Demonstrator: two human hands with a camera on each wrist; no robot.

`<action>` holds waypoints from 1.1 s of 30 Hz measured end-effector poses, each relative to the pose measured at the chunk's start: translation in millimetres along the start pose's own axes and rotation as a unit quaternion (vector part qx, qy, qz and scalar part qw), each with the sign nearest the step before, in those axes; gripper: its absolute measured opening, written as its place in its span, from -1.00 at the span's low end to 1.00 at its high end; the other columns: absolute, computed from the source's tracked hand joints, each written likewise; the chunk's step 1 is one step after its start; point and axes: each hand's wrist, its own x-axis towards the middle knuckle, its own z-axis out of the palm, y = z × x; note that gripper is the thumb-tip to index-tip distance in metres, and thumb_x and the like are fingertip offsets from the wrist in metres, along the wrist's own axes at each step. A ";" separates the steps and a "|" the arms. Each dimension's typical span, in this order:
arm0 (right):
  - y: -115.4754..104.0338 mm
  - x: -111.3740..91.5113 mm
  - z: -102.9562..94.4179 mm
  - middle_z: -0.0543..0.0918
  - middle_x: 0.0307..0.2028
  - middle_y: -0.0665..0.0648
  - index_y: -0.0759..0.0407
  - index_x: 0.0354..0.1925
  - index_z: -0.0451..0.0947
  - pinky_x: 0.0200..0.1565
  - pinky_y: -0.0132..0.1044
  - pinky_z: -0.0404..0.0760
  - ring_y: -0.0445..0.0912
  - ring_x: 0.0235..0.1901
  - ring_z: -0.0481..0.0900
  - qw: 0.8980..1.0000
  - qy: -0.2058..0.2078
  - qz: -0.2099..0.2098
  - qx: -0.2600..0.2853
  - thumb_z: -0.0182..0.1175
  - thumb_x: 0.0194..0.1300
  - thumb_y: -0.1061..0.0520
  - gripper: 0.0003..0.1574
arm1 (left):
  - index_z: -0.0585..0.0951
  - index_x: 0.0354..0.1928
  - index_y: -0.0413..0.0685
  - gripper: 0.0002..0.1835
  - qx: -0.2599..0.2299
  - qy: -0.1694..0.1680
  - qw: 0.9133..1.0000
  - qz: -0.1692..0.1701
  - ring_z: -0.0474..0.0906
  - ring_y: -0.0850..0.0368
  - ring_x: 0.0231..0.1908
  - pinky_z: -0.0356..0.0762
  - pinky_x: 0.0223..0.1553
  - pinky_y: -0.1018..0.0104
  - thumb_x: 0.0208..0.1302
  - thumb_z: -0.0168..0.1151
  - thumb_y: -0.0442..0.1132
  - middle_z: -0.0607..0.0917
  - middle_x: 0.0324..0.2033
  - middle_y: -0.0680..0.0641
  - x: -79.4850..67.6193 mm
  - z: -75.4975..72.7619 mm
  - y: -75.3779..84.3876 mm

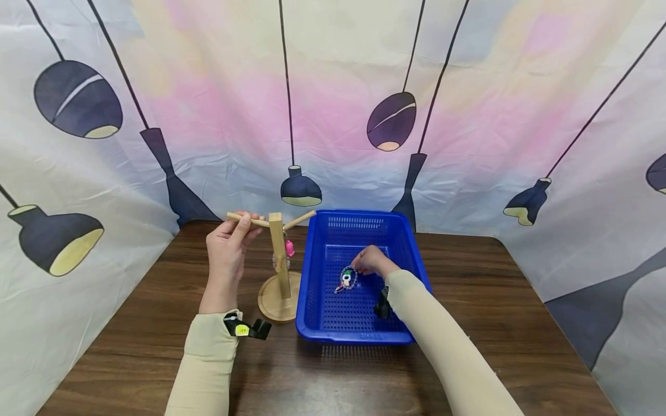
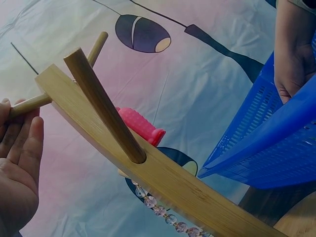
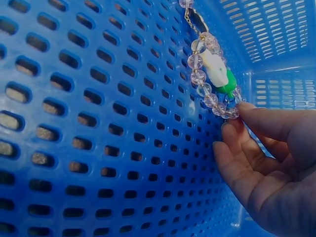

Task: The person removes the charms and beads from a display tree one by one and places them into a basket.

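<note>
A: Leftmost observation?
B: Left hand (image 1: 230,244) grasping a peg (image 2: 32,104) of the wooden stand (image 1: 282,280); pink charm (image 1: 289,248) and clear-bead strand (image 2: 171,219) beside its post.
A: Rightward?
B: Blue perforated basket (image 1: 354,336). Inside, beaded bracelet (image 3: 197,77) with green-and-white charm (image 3: 216,69), loop pinched between right hand's (image 1: 372,261) thumb and fingers. Floor contact: cannot tell.

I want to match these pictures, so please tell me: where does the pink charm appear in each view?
Head: pink charm slightly left of and below centre, between the post and the basket.
Left wrist: slightly left of centre, partly behind the wooden stand.
Right wrist: not in it.
Shared landmark: the blue basket, seen in all three views.
</note>
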 end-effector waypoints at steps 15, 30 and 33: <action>7.0 6.0 1.9 0.79 -0.32 0.13 0.36 -0.16 0.76 -0.17 -0.27 0.79 -0.18 -0.42 0.59 1.000 0.018 -0.004 -0.012 0.31 0.35 0.32 -0.85 | 0.72 -0.30 -0.05 -0.80 0.002 0.000 1.000 -0.006 0.78 0.31 -0.30 0.79 -0.20 0.52 0.46 0.19 -0.41 0.82 -0.37 0.08 0.1 -0.2 -0.5; 4.2 2.8 4.1 0.75 -0.42 0.10 0.36 -0.18 0.76 -0.21 -0.29 0.79 -0.21 -0.50 0.53 0.998 0.025 -0.017 -0.052 0.33 0.33 0.31 -0.87 | 0.72 -0.30 -0.06 -0.84 0.000 0.001 1.000 -0.003 0.78 0.30 -0.28 0.79 -0.18 0.51 0.45 0.22 -0.37 0.82 -0.36 0.07 0.6 -1.1 -1.0; 3.3 3.9 4.0 0.66 -0.50 0.03 0.36 -0.17 0.75 -0.19 -0.27 0.80 -0.21 -0.52 0.51 0.998 0.019 -0.012 -0.054 0.32 0.33 0.32 -0.86 | 0.73 -0.30 -0.06 -0.84 0.002 0.000 1.000 -0.002 0.78 0.30 -0.28 0.79 -0.18 0.51 0.45 0.22 -0.38 0.82 -0.36 0.07 0.6 -1.1 -0.7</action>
